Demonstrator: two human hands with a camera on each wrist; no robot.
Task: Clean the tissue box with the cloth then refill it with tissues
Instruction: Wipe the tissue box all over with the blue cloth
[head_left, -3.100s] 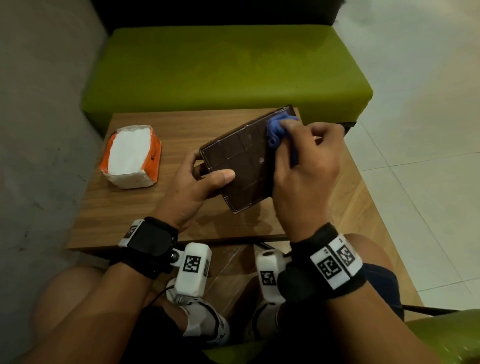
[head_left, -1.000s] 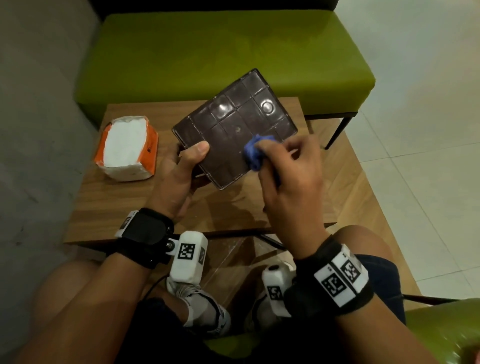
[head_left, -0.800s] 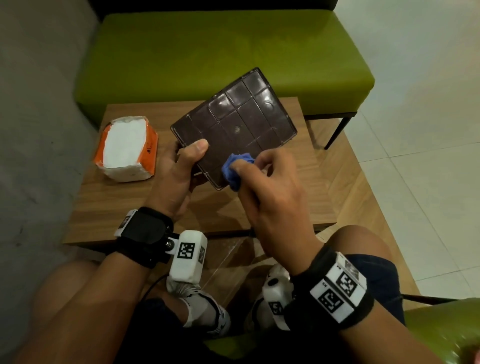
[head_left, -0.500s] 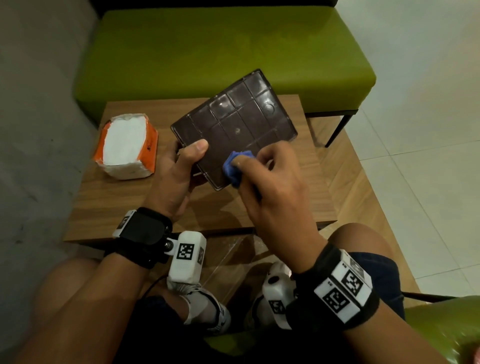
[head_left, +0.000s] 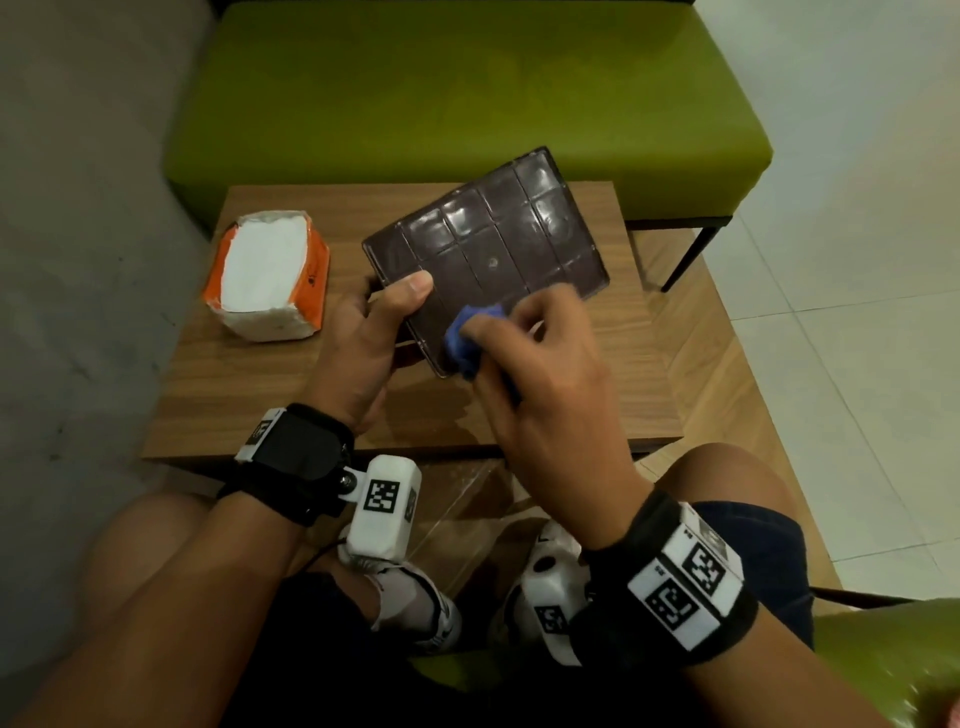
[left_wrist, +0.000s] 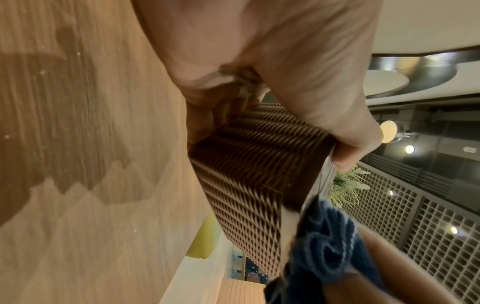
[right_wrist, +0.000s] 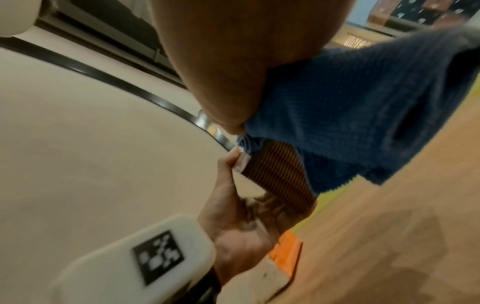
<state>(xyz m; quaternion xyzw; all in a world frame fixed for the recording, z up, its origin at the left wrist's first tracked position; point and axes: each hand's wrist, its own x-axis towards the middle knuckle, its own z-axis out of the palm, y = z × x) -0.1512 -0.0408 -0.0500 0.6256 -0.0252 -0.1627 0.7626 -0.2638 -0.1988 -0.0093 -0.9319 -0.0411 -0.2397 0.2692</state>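
My left hand (head_left: 363, 343) grips the dark brown tissue box (head_left: 488, 254) at its near left corner, thumb curled over the gridded face and the other fingers wrapped behind the ribbed side. The box is held tilted up off the desk (head_left: 249, 384), apparently clear of the wood. My right hand (head_left: 540, 384) has its fingers clamped on the bunched blue cloth (head_left: 470, 338), pressing it against the near corner of that face.

This looks like the wiping stage, with refilling not begun. To do it well, I would work the cloth in strokes along the grooves between the panels, where dust is likely to settle. I would brace with the left thumb so the box does not twist under pressure. I would also re-bunch the cloth, since the right wrist view shows a loose flap hanging below the box.

For room, the opened orange tissue pack (head_left: 267, 275) sits on the desk well to the left, clear of my strokes. The far edge of the box overhangs toward the green bench (head_left: 467, 88). The desk's right side is bare wood, good for setting the box down. The near desk edge lies just beneath my wrists.
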